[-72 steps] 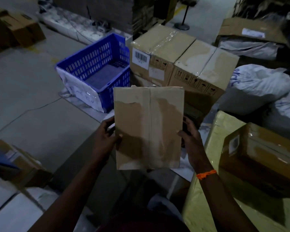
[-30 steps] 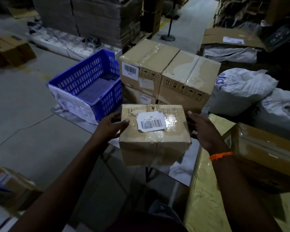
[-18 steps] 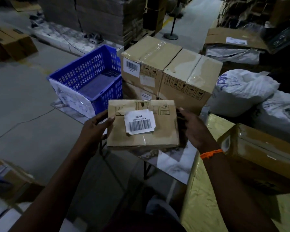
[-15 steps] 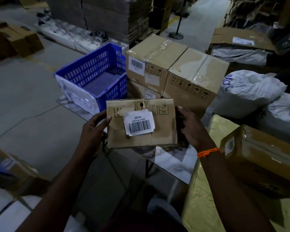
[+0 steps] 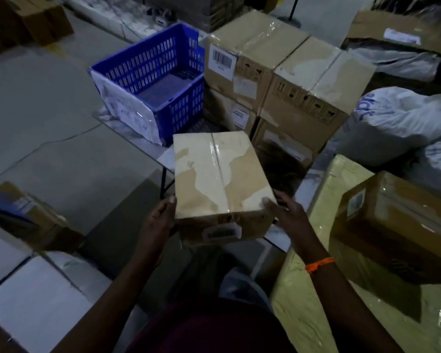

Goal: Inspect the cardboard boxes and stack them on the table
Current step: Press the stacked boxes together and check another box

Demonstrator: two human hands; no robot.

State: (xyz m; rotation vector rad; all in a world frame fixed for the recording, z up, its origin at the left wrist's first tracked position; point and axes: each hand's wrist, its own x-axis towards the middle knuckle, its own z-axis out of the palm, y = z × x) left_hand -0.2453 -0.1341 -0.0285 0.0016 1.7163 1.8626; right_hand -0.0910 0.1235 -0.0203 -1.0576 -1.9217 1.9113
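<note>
I hold a small taped cardboard box [image 5: 219,174] between both hands, its taped seam face up and its barcode label on the near side. My left hand [image 5: 158,220] grips the near left corner, thumb on the top edge. My right hand [image 5: 285,215] grips the near right corner, thumb on top too. The box hovers over the near edge of the glass-topped table [image 5: 138,146]. A stack of larger cardboard boxes [image 5: 285,80] stands on the table just behind it.
A blue plastic crate [image 5: 153,80] sits on the table's left end. To the right are a yellow-wrapped block [image 5: 341,289] with a brown box [image 5: 397,220] on it, and white sacks [image 5: 397,123]. White cartons [image 5: 36,301] lie at lower left.
I have turned the box over: the barcode label that faced me now sits on the near side, and the taped seam faces up. The box is lower and closer to me.
</note>
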